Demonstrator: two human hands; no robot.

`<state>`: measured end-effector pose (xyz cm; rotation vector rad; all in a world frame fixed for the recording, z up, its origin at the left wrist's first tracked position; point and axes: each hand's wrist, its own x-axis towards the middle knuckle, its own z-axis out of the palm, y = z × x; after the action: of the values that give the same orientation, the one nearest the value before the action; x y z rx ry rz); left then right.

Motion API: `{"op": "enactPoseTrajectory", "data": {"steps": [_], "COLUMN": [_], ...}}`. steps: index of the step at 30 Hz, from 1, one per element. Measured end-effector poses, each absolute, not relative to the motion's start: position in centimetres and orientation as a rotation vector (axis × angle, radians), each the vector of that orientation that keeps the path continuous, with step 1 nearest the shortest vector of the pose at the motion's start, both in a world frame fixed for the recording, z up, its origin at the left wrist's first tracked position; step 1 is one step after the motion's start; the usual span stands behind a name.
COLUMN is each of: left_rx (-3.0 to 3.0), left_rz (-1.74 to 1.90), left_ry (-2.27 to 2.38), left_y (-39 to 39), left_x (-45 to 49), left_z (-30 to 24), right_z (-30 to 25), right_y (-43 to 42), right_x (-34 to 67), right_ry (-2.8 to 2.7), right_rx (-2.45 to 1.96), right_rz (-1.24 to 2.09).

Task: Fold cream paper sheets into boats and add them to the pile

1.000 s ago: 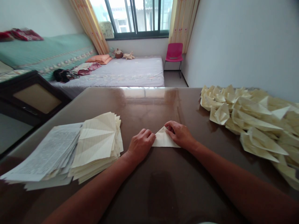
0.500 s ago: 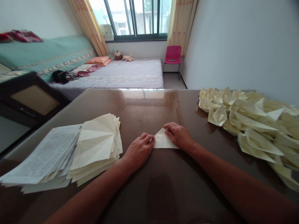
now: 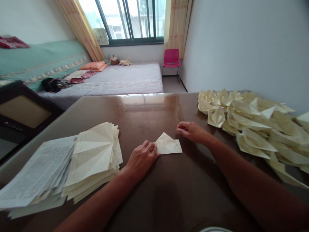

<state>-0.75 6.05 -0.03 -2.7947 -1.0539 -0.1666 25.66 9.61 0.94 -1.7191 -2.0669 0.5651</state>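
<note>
A small cream sheet of paper [image 3: 168,145], folded to a peak at its top, lies on the brown table in front of me. Its right part sticks out as a flap with a square corner. My left hand [image 3: 144,156] grips the paper's left corner, fingers closed and thumb hidden behind them. Off to the upper right of the paper, apart from it, my right hand [image 3: 190,131] hovers with its fingers curled together and nothing visible in them.
Left of my left arm lies a stack of creased cream sheets [image 3: 90,151], beside printed white sheets [image 3: 38,172]. Many folded paper shapes [image 3: 251,119] are heaped at the right. A pale curved rim [image 3: 215,229] shows at the bottom edge. Beyond the glossy table [image 3: 145,112] stands a bed [image 3: 135,77].
My right hand has let go of the paper and moved up and right, uncovering the paper's right flap. My left hand stays on the left corner. The view has swung slightly right.
</note>
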Motion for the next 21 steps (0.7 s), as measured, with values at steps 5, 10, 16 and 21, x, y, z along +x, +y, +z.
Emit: {"op": "enactPoseTrajectory", "data": {"steps": [5, 10, 16, 21], "left_rx": [-2.78, -2.824, -2.831, -2.796], "left_rz": [-0.22, -0.324, -0.411, -0.393], "left_ry": [-1.094, -1.036, -0.974, -1.015], "left_y": [5.9, 5.9, 6.3, 6.2], "left_x": [-0.7, -0.6, -1.0, -1.4], "left_z": [-0.1, -0.6, -1.1, -0.8], "right_z": [1.6, 1.6, 0.7, -0.4], "right_y": [8.6, 8.1, 8.2, 8.0], "right_x": [25.2, 24.4, 23.6, 21.6], "right_ry": [-2.338, -2.367, -2.293, -2.189], "right_rx": [-1.835, -1.776, -1.688, -1.529], "right_rz": [0.553, 0.568, 0.662, 0.543]}}
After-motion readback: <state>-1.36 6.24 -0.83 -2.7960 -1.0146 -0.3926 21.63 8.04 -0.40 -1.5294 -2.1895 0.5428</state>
